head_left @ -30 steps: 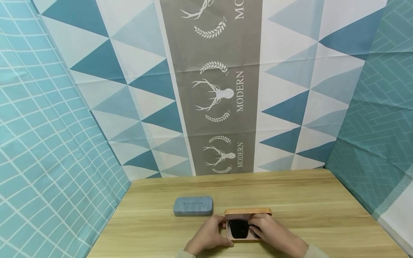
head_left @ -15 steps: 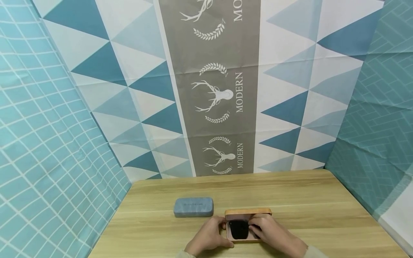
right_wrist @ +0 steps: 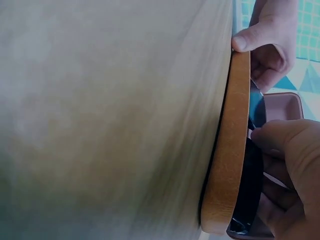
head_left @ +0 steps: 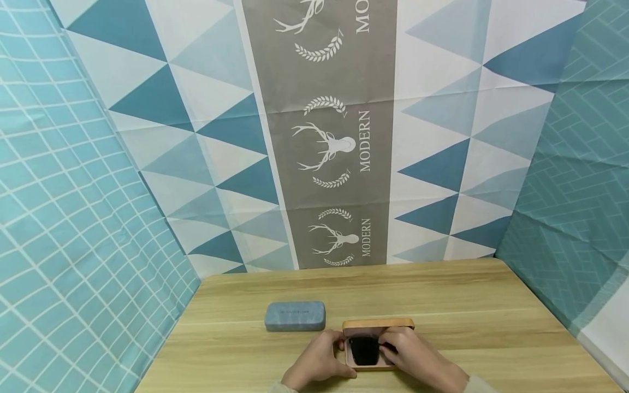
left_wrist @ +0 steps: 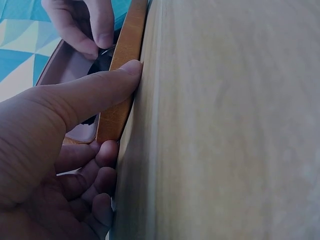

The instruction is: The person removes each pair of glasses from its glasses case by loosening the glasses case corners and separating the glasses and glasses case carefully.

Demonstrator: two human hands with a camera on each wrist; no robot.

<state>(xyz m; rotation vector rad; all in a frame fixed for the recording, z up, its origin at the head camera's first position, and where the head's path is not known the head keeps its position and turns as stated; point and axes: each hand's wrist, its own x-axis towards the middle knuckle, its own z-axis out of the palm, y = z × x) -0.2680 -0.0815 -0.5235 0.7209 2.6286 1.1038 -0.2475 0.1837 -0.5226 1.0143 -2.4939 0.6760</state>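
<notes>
Fingers of my R hand (head_left: 411,352) pinch sunglasses (head_left: 365,350) inside open orange case (head_left: 378,323); L hand (head_left: 319,356) grips its L end. Wood surface (head_left: 226,355) w/ blue case (head_left: 295,316) nearby, patterned sheets (head_left: 334,180) behind.

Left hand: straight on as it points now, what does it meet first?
The orange case, at once: the left hand has its thumb on the near wall and fingers at one end. Past that, probably the dark glasses; depth is unclear.

Blue case (head_left: 295,318), perhaps with lettering (head_left: 295,312), on wooden table (head_left: 491,311)
</notes>
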